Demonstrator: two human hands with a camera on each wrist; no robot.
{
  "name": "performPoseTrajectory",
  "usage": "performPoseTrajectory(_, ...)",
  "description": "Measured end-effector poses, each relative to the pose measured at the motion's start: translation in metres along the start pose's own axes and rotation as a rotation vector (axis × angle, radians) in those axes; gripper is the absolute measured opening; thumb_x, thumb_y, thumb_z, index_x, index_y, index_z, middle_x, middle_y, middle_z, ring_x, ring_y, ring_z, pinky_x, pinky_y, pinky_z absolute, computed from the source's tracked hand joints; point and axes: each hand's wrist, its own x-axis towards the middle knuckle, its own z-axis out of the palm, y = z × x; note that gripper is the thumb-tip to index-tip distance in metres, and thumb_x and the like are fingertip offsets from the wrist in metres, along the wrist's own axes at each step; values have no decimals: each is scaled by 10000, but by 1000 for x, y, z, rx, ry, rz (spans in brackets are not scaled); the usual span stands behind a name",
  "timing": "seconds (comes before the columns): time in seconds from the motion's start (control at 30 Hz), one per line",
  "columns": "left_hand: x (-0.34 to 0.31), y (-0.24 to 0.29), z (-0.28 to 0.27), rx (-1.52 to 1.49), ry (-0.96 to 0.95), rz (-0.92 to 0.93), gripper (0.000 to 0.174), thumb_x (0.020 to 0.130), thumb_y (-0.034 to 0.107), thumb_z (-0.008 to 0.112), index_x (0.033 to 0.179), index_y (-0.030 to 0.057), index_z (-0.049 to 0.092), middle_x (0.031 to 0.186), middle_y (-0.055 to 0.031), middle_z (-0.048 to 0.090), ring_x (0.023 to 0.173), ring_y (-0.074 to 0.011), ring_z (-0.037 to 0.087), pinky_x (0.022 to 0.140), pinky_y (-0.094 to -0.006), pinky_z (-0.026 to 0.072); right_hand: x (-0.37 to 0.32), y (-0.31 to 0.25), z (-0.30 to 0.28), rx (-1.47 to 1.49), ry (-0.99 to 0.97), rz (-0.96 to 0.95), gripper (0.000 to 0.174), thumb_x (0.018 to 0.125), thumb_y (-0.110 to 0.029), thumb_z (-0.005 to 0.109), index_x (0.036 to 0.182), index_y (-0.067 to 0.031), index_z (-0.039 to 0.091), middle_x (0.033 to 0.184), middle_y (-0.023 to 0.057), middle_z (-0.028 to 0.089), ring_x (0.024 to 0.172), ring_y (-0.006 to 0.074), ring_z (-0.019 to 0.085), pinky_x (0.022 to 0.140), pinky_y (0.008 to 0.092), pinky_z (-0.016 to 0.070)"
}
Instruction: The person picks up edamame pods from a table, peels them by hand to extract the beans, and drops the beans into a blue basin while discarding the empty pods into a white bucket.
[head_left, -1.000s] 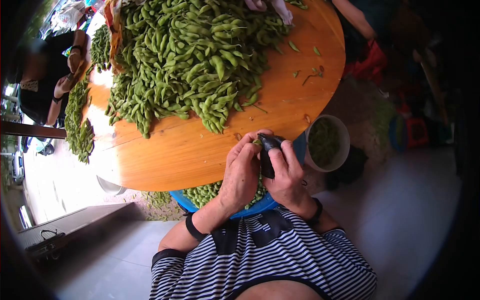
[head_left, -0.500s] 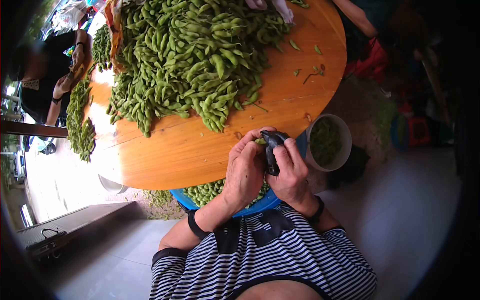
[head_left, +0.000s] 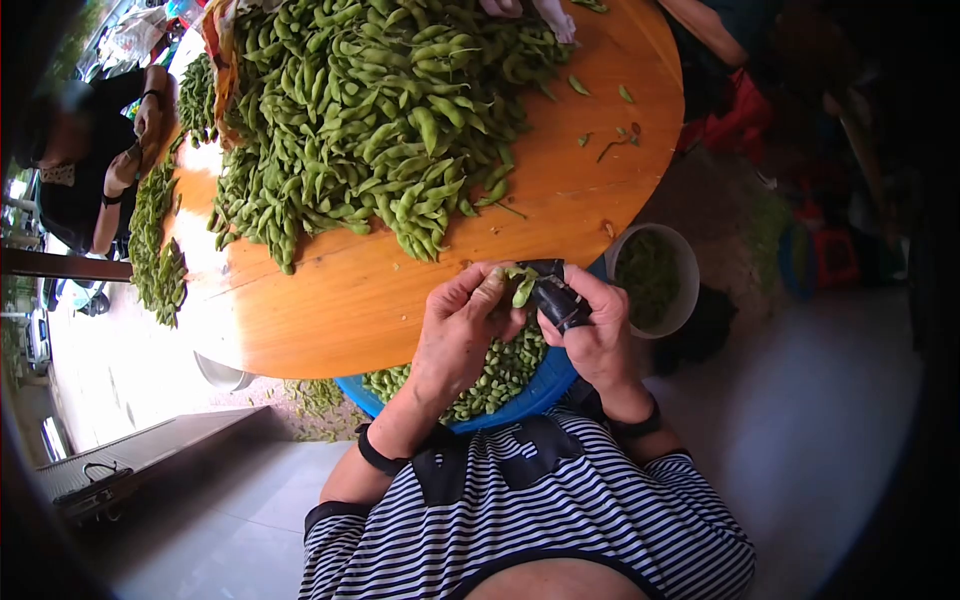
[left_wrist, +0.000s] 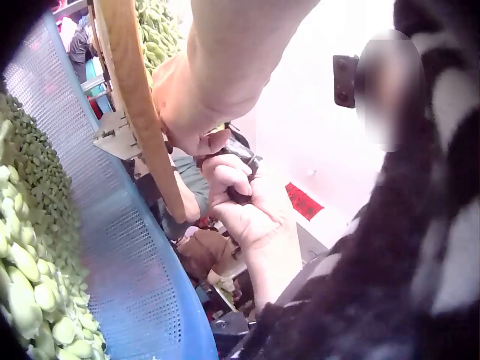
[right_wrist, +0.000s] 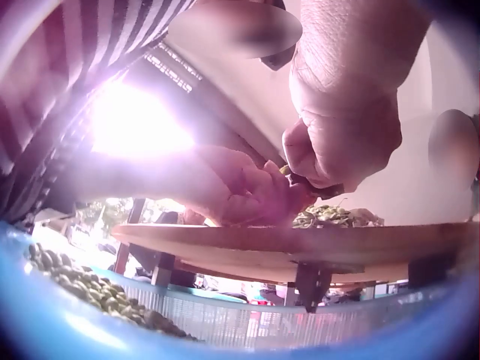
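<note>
My left hand (head_left: 455,325) pinches a green soybean pod (head_left: 522,288) just past the near edge of the wooden table (head_left: 330,320). Close to the pod, my right hand (head_left: 602,325) grips a black hand tool (head_left: 560,302), whose upper end sits right at the left fingertips. In the left wrist view the right hand's fingers (left_wrist: 226,174) curl round the black tool. Below both hands is a blue basket (head_left: 563,385) holding shelled green beans (head_left: 500,378). The right wrist view shows the two hands close together, with the tool mostly hidden.
A large heap of soybean pods (head_left: 370,120) covers much of the table, with smaller piles at the left. A white bucket (head_left: 688,285) of green scraps stands on the floor at the right. Another person (head_left: 90,150) sits across at the left, hands at the table.
My hands have drawn slightly apart, the left moving left. The black tool has tilted and turned in my right hand, and the pod now shows more fully between the hands.
</note>
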Motion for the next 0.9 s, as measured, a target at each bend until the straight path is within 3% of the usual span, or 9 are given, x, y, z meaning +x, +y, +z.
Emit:
performPoseTrajectory(0.17, -1, -1, -1, 9, -141, 64, 183, 967, 126, 553, 1063, -15, 620, 826, -24, 622, 715, -84, 530, 650, -223, 435, 0, -2, 3, -279, 60, -88, 98, 796, 30, 540, 879, 13, 588, 702, 88, 563, 597, 180, 578, 524, 286, 443)
performPoseTrajectory(0.33, 2, -5, -1, -95, -89, 55, 176, 916, 17, 539, 1063, -19, 628, 853, -22, 626, 710, -88, 528, 659, -222, 441, -3, -2, 14, -630, 139, -553, 315, 656, 17, 598, 970, 39, 572, 836, 181, 553, 696, 371, 575, 614, 379, 477)
performPoseTrajectory(0.47, 4, -13, 2, -231, -27, 26, 239, 873, -46, 480, 1050, -15, 638, 883, -19, 625, 719, -81, 525, 656, -219, 433, -2, 9, 1, -473, 88, -314, 286, 657, 29, 579, 943, 40, 570, 809, 186, 543, 729, 364, 584, 622, 363, 476)
performPoseTrajectory(0.53, 3, -12, 1, -237, -73, 24, 259, 868, -51, 449, 1040, -7, 638, 894, -18, 621, 736, -77, 531, 671, -217, 440, -1, -2, -1, -166, 92, -29, 109, 771, 23, 518, 867, 28, 570, 666, 83, 561, 537, 140, 527, 512, 261, 435)
performPoseTrajectory(0.67, 1, -8, -10, -43, -254, -23, 257, 863, -58, 476, 1056, -6, 637, 898, -29, 639, 796, -107, 583, 785, -239, 491, -10, -4, -44, 117, 151, 29, 189, 849, -37, 420, 889, 11, 598, 649, 3, 550, 542, 44, 482, 485, 202, 392)
performPoseTrajectory(0.7, -1, -6, -14, 108, -351, -3, 269, 844, -60, 465, 1051, -17, 632, 889, -33, 638, 802, -120, 584, 773, -242, 479, -12, -19, -62, -97, 223, 87, 182, 813, -15, 452, 911, 16, 602, 657, -11, 546, 572, 29, 483, 508, 185, 391)
performPoseTrajectory(0.73, -4, -3, -17, 109, -352, 0, 269, 844, -60, 465, 1051, -17, 632, 889, -33, 638, 802, -120, 584, 773, -242, 479, -13, -9, -87, -438, 313, -23, 231, 746, 23, 493, 947, 34, 608, 670, 41, 592, 560, 152, 555, 527, 245, 445)
performPoseTrajectory(0.8, -12, 4, -16, 590, -616, 53, 219, 905, 15, 517, 1089, -29, 626, 933, -98, 676, 875, -193, 643, 825, -303, 513, -14, -14, -119, -1264, 388, 47, 350, 675, 64, 543, 1023, 46, 579, 947, 251, 614, 861, 451, 584, 744, 431, 489)
performPoseTrajectory(0.9, -9, 14, -6, 834, -665, 153, 251, 853, -22, 524, 1082, -21, 628, 979, -137, 683, 899, -226, 660, 797, -321, 526, -7, -23, -115, -1201, 404, -82, 307, 679, 82, 561, 980, 21, 558, 932, 216, 579, 863, 407, 585, 731, 446, 452)
